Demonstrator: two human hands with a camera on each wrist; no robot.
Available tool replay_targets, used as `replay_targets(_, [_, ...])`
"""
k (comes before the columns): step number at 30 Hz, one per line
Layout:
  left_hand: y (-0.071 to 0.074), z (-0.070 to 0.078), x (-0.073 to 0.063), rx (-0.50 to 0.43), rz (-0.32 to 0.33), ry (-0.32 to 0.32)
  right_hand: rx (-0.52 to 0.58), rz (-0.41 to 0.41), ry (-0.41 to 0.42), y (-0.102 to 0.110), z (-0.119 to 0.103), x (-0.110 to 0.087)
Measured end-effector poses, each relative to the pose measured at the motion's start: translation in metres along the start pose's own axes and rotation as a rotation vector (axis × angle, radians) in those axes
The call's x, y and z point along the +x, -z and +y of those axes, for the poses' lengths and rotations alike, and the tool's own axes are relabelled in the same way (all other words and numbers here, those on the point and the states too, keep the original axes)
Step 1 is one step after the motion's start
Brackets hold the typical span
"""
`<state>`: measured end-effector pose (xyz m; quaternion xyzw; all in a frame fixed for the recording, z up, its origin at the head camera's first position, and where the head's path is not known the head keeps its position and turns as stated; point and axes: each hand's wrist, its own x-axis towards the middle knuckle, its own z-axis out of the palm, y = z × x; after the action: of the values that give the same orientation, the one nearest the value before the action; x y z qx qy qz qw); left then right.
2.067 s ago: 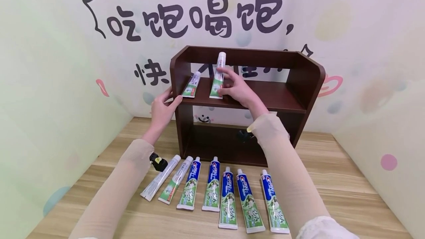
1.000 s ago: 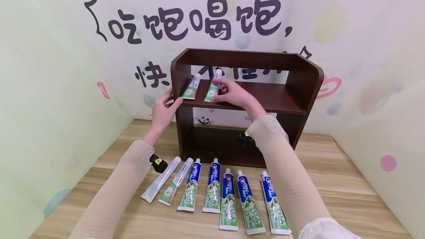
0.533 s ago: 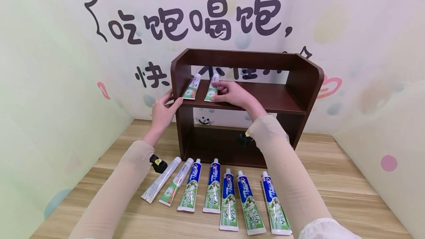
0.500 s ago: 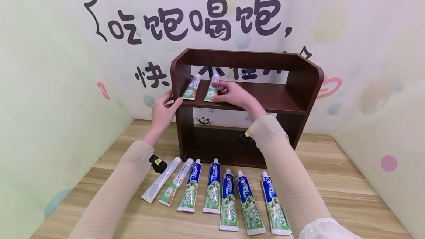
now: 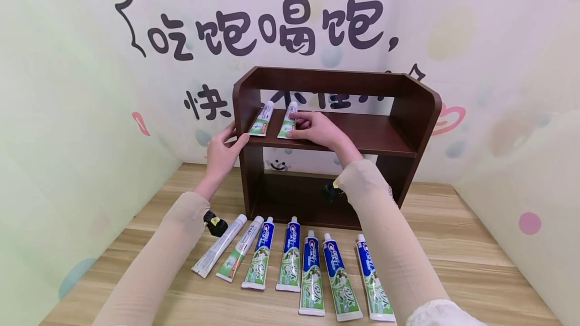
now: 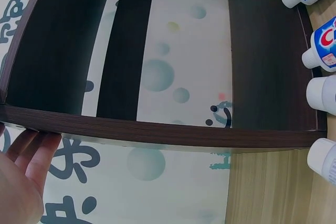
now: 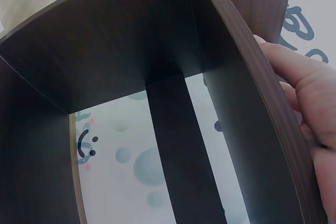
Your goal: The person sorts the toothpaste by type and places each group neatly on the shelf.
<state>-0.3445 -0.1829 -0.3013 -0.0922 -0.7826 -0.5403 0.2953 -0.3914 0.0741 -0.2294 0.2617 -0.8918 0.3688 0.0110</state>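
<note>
arms (image 5: pixel 394 235) outstretched, right grip (image 5: pixel 317 127) pinches a toothpaste tube (image 5: pixel 285 127), left grip (image 5: pixel 221 152) clasps the shelf side (image 5: pixel 247 102).

I count one dark brown shelf unit (image 5: pixel 378 132) with two levels. Its upper level has two white-and-green tubes: one at the right fingers (image 5: pixel 302 115), the first tube (image 5: pixel 286 127); one between right and left fingers (image 5: pixel 228 130), the second tube (image 5: pixel 261 126). Below both sets of fingers, on one tabletop (image 5: pixel 480 245), I see seven more: five blue-and-green tubes (image 5: pixel 288 260), one white-and-green tube (image 5: pixel 235 258), one mostly white tube (image 5: pixel 220 247).
</note>
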Motion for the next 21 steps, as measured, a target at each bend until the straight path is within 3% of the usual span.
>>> replay_targets(6, [-0.0005, -0.0007, 0.0015, 0.003, 0.002, 0.001, -0.056, 0.019, 0.000, -0.0004, -0.0009, 0.0012])
replay_targets(21, [-0.0003, -0.0024, 0.0012, -0.004, -0.005, -0.003, -0.055, 0.043, -0.007, -0.0048, -0.0007, 0.0005])
